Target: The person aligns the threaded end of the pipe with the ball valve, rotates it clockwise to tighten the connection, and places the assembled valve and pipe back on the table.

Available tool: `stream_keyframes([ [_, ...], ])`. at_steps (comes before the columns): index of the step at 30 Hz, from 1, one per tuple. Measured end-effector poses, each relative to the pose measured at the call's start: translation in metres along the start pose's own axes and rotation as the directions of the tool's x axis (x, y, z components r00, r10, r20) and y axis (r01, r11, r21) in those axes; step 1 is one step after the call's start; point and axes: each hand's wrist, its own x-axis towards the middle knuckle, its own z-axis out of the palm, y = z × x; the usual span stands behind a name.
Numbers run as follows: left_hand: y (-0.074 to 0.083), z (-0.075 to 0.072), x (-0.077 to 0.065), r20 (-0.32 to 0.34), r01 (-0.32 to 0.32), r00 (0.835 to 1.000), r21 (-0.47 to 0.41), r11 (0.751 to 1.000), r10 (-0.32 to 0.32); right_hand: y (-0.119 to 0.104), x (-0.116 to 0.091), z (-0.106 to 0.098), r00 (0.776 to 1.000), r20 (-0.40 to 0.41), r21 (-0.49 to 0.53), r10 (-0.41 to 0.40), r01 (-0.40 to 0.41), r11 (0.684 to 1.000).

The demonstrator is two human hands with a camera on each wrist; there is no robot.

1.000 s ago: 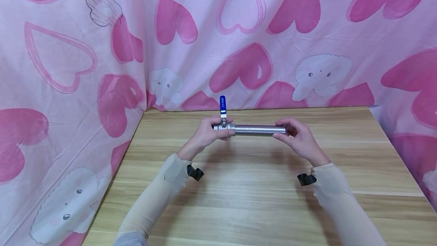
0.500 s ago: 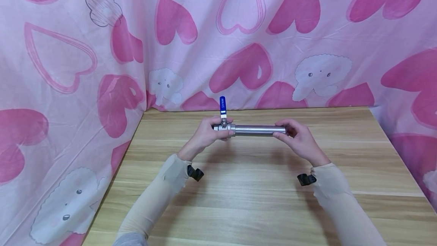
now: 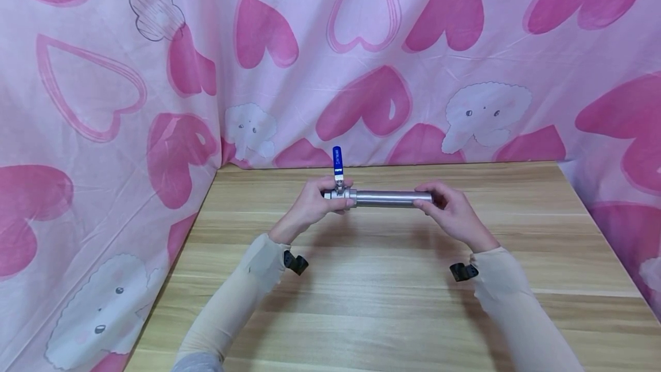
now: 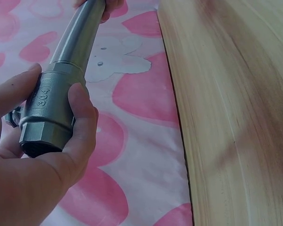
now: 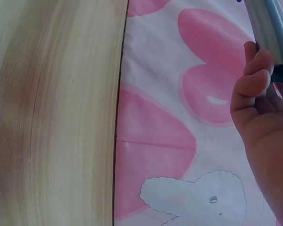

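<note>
A steel ball valve [image 3: 338, 194] with a blue lever handle [image 3: 338, 161] is joined end to end with a straight steel pipe [image 3: 392, 198]. Both are held level above the table. My left hand [image 3: 316, 197] grips the valve body, thumb on the near side and fingers on the far side. In the left wrist view the valve body [image 4: 45, 106] carries the raised number 304. At the pipe's other end, my right hand [image 3: 449, 211] holds the tip between thumb and fingers. The right wrist view catches only that end of the pipe [image 5: 269, 28].
A wood-grain table [image 3: 372, 303] lies beneath the hands. Pink heart-print cloth [image 3: 289, 90] hangs behind it and along both sides. Each sleeve bears a small black wrist camera, one at the left wrist [image 3: 296, 263] and one at the right [image 3: 463, 271].
The valve and pipe have shifted very slightly toward me. Both hands keep the same hold.
</note>
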Motion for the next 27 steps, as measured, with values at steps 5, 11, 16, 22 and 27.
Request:
stream_keyframes([
  [5,0.0,0.001,0.0,0.0,0.009,1.0,-0.008,1.0,-0.009,0.0,0.0,0.0,1.0,0.006,-0.007,-0.005,0.006,1.0],
  [11,0.004,0.002,-0.002,0.003,0.029,1.0,-0.007,1.0,-0.029,0.002,0.001,0.0,1.0,0.008,-0.024,-0.004,0.004,1.0],
  [16,0.001,0.003,0.0,-0.003,0.039,0.999,-0.012,0.999,-0.039,-0.013,-0.002,-0.002,1.0,0.021,-0.041,0.016,-0.015,0.999],
  [22,0.0,0.004,0.001,-0.008,0.037,0.999,-0.01,0.999,-0.037,-0.04,-0.007,-0.006,0.999,0.033,-0.029,-0.01,0.011,1.0],
  [27,-0.002,0.003,0.001,-0.006,0.037,0.999,-0.009,0.999,-0.037,-0.028,-0.005,-0.004,0.999,0.027,-0.022,-0.019,0.019,1.0],
])
